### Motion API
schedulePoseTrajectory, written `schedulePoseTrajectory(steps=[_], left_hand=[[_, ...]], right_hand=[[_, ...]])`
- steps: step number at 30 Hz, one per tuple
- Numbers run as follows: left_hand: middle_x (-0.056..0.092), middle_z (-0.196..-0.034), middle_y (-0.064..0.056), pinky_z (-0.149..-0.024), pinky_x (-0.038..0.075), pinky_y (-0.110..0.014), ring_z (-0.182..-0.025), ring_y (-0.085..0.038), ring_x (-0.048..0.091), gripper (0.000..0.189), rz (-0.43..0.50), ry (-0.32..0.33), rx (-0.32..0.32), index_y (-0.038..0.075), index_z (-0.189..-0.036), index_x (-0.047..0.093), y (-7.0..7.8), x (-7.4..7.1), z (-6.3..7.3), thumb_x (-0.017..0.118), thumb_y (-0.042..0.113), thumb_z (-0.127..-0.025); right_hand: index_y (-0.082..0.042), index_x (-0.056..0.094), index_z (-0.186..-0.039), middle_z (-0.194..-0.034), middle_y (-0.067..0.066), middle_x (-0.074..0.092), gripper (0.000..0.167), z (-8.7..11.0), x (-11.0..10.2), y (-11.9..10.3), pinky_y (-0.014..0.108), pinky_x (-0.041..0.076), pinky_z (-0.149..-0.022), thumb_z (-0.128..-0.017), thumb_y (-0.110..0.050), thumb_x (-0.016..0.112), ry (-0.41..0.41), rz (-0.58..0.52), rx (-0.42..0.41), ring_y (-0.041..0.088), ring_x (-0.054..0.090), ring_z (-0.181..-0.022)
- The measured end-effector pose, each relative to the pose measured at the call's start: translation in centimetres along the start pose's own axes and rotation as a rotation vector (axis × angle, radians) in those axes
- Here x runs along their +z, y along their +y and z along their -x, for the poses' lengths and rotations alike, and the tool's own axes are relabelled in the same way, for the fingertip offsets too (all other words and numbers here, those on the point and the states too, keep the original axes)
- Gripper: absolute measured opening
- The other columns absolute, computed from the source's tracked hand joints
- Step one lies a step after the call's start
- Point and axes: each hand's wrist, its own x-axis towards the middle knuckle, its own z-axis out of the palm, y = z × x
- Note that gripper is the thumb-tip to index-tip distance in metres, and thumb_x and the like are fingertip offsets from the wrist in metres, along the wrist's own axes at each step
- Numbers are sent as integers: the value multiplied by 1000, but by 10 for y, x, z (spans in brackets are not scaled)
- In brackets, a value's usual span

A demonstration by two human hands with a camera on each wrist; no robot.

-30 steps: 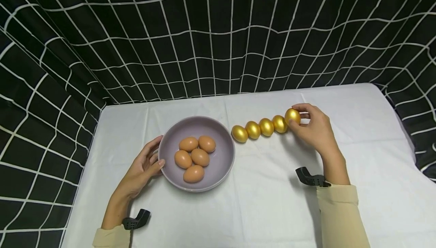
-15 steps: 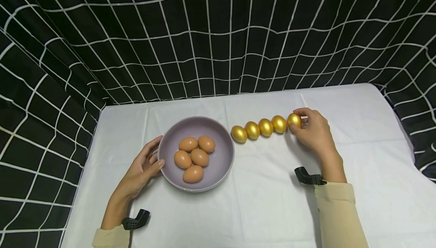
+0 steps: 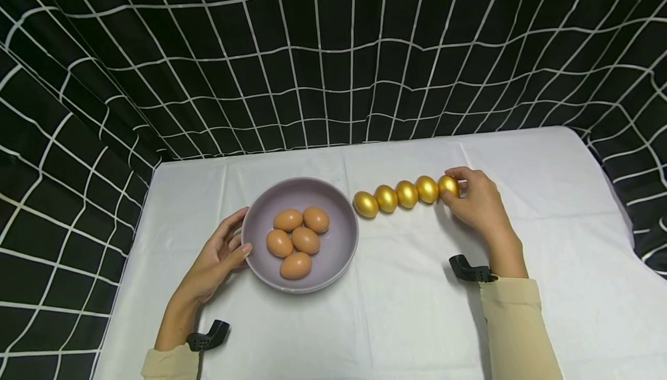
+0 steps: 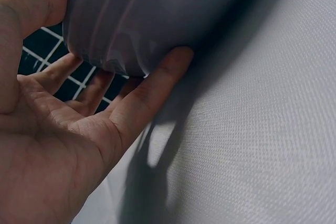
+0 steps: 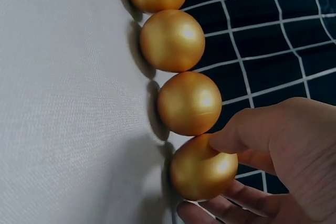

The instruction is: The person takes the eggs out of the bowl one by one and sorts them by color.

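Note:
A mauve bowl (image 3: 339, 264) holds several brown eggs (image 3: 296, 266). Against its left outer side rests my left hand (image 3: 221, 258), thumb near the rim; in the left wrist view its spread fingers (image 4: 139, 103) touch the bowl's outer wall (image 4: 152, 14). To the right of the bowl runs a slanting row of golden eggs (image 3: 386, 198) on the cloth. At the row's right end, my right hand (image 3: 476, 200) pinches the last golden egg (image 3: 448, 185) between thumb and fingers. The right wrist view shows this egg (image 5: 197, 169) touching its neighbour (image 5: 189, 103).
White cloth (image 3: 406, 304) covers the table. Black fabric with a white grid (image 3: 333, 50) stands behind the table and at both sides. A small black device (image 3: 471, 270) sits on the right wrist, and a similar one (image 3: 209, 336) on the left.
My right hand has lowered the golden egg from a raised spot onto the cloth at the row's right end, then shifted it slightly left against its neighbour. The left hand and bowl have stayed put.

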Motion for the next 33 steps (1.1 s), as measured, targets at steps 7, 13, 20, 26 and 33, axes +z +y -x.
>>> schedulePoseTrajectory(steps=[7, 13, 20, 26, 33], left_hand=[[20, -173, -21, -99, 61, -29, -145, -3, 48, 71, 4, -3, 4, 12, -169, 22, -1, 0, 0, 55, 2, -107], [20, -173, -21, -97, 62, -30, -144, -3, 50, 72, 16, -2, 3, 13, -169, 21, 0, 1, 0, 56, 2, -106], [20, -172, -22, -98, 62, -30, -144, -2, 50, 71, 19, -3, 13, 12, -168, 22, -2, 0, 0, 55, 1, -106], [21, -172, -22, -98, 62, -31, -143, -1, 50, 72, 14, -3, 0, 12, -169, 21, -2, 0, 1, 55, 2, -106], [22, -172, -20, -96, 63, -31, -143, -4, 51, 71, 21, -1, 7, 13, -168, 22, -2, 0, 0, 55, 1, -106]], right_hand=[[0, 62, -139, -127, 30, 62, 46, 1, -2, -3, 63, 49, -93, -97, -18, 65, -19, 41, 18, 47, 63, -114], [-4, 61, -140, -130, 29, 60, 46, 2, -3, -6, 67, 48, -95, -98, -20, 65, -23, 72, 36, 48, 60, -118], [-4, 60, -142, -140, 32, 56, 48, 6, -5, -15, 70, 46, -99, -98, -21, 65, -11, 84, 36, 50, 56, -123], [-1, 62, -140, -142, 31, 56, 46, 14, -5, -44, 69, 44, -104, -97, -18, 67, -12, 66, -51, 49, 54, -128], [-6, 65, -138, -139, 24, 60, 42, 14, 0, -87, 66, 50, -100, -98, -18, 69, -90, 129, -237, 44, 58, -128]])
